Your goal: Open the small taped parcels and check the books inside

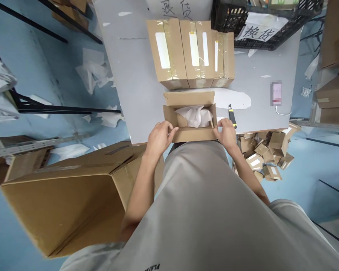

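An open cardboard box [192, 134] sits at the table's near edge, right against my body, with its flaps spread outward. Crumpled white wrapping paper [196, 116] lies inside, and whatever is under it is hidden. At the box's near left corner, my left hand [160, 138] is closed with thumb and fingers on the cardboard. My right hand [226, 133] grips the near right corner in the same way. Just beyond my right hand lies a black and yellow box cutter [232, 116] on the table.
Taped boxes [196, 52] stand in a row behind the open one. A black crate [228, 17] with a paper sign is at the back right, a phone [276, 93] with a cable at the right. A large open carton [73, 203] stands left; small boxes [267, 150] are piled on the floor right.
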Demonstrator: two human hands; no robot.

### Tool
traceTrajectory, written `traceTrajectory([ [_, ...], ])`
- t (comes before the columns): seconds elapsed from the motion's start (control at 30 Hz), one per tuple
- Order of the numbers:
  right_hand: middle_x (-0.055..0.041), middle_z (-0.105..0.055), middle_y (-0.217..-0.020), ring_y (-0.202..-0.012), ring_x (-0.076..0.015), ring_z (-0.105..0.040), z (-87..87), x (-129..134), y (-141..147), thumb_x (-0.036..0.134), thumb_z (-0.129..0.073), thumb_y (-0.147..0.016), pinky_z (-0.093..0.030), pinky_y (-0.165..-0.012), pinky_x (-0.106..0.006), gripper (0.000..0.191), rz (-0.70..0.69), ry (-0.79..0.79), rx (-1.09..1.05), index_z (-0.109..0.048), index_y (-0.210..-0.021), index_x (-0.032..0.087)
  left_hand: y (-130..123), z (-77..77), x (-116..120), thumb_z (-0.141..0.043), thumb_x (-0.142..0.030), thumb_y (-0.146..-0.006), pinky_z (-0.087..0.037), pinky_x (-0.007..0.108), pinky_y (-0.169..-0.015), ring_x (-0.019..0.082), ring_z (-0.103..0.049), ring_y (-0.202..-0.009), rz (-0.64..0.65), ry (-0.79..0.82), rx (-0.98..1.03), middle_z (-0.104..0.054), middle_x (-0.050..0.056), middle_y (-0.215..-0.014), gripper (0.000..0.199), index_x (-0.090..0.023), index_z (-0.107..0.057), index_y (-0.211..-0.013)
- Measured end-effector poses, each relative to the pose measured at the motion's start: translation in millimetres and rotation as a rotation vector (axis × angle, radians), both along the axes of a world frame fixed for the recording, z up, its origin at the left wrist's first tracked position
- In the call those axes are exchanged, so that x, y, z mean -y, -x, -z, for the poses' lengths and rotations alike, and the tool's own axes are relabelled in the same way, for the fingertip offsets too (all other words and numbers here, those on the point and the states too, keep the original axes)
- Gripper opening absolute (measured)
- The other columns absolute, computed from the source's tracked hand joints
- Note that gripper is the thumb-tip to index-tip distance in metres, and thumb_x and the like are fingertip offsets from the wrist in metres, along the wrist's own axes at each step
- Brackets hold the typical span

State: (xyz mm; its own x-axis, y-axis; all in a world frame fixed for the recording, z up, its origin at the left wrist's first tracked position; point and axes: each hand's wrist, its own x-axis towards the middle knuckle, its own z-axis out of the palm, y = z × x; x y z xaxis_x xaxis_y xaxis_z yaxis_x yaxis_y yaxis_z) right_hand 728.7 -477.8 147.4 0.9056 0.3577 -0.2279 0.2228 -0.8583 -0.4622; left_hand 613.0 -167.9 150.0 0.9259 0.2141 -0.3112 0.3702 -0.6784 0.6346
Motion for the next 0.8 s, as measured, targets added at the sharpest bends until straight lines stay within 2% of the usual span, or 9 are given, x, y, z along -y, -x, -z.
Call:
traceTrajectory([
  [0.1, -0.0093, -0.071, -0.103, -0.102, -0.0313, -0.063, 6.3, 19.0, -8.1, 0.015, -0.060, -0.098, -0.053, -0.098, -0.044, 0.011, 0.086, -0.019, 0.000, -0.060, -0.097, 0.027, 11.8, 6.2, -19.8, -0.067, -0.057, -0.106, -0.055, 0.047, -0.096, 0.034, -0.067, -0.094, -0.088, 0.025, 0.012, -0.071, 0.009, -0.091, 0.032, -0.029, -0.064, -0.093],
  [0.17, -0.0105, -0.071, -0.105, -0.104, -0.0321, -0.063, 12.6, 24.8, -12.9, 0.017, -0.060, -0.099, -0.053, -0.099, -0.045, 0.009, 0.132, -0.011, -0.005, -0.061, -0.097, 0.026, 15.3, 12.7, -27.1, -0.066, -0.056, -0.105, -0.055, 0.047, -0.097, 0.033, -0.068, -0.094, -0.128, 0.058, 0.008, -0.075, 0.010, -0.095, 0.030, -0.028, -0.066, -0.092],
  [0.3, -0.0157, -0.070, -0.117, -0.115, -0.0366, -0.061, 19.7, 24.0, -16.1, 0.021, -0.061, -0.104, -0.053, -0.107, -0.052, 0.008, 0.174, 0.055, 0.037, -0.068, -0.104, 0.024, 13.6, 22.8, -29.1, -0.068, -0.050, -0.102, -0.056, 0.045, -0.098, 0.031, -0.069, -0.094, -0.162, 0.074, -0.021, -0.075, 0.010, -0.095, 0.026, -0.027, -0.067, -0.089],
  [0.4, -0.0158, -0.068, -0.118, -0.118, -0.0363, -0.060, 17.6, 17.9, -14.9, 0.020, -0.058, -0.107, -0.054, -0.108, -0.051, 0.016, 0.117, 0.085, 0.066, -0.073, -0.107, 0.024, 7.4, 25.3, -23.8, -0.073, -0.047, -0.098, -0.056, 0.047, -0.100, 0.031, -0.068, -0.092, -0.189, 0.044, -0.012, -0.071, 0.008, -0.089, 0.027, -0.028, -0.063, -0.081],
  [0.5, -0.0154, -0.067, -0.114, -0.116, -0.0355, -0.059, 12.4, 9.3, -13.5, 0.023, -0.058, -0.110, -0.056, -0.106, -0.049, 0.020, 0.030, 0.106, 0.056, -0.077, -0.105, 0.024, -1.2, 22.2, -14.4, -0.075, -0.046, -0.099, -0.056, 0.047, -0.101, 0.031, -0.067, -0.092, -0.223, 0.033, 0.044, -0.069, 0.007, -0.088, 0.027, -0.028, -0.064, -0.082],
  [0.6, -0.0178, -0.066, -0.115, -0.119, -0.0381, -0.058, 7.8, 0.3, -11.6, 0.027, -0.059, -0.113, -0.053, -0.109, -0.054, 0.023, -0.014, 0.153, 0.062, -0.079, -0.104, 0.022, -11.7, 13.1, 0.3, -0.068, -0.045, -0.106, -0.056, 0.047, -0.103, 0.031, -0.069, -0.095, -0.191, 0.029, 0.062, -0.072, 0.008, -0.095, 0.021, -0.027, -0.072, -0.096],
  [0.7, -0.0198, -0.068, -0.116, -0.123, -0.0404, -0.057, 5.9, -8.5, -8.5, 0.024, -0.055, -0.114, -0.050, -0.111, -0.059, 0.027, -0.026, 0.164, 0.054, -0.080, -0.105, 0.021, -25.5, 3.0, 24.7, -0.063, -0.039, -0.109, -0.055, 0.051, -0.108, 0.038, -0.072, -0.110, -0.095, -0.030, 0.021, -0.076, 0.014, -0.113, 0.021, -0.024, -0.076, -0.113],
  [0.8, -0.0211, -0.070, -0.119, -0.126, -0.0415, -0.057, 7.5, -17.3, -6.0, 0.025, -0.057, -0.113, -0.049, -0.113, -0.061, 0.025, -0.068, 0.155, 0.027, -0.081, -0.109, 0.020, -46.3, 0.3, 60.0, -0.064, -0.037, -0.110, -0.055, 0.055, -0.112, 0.046, -0.070, -0.128, 0.000, -0.068, -0.034, -0.075, 0.022, -0.133, 0.035, -0.019, -0.074, -0.138],
])
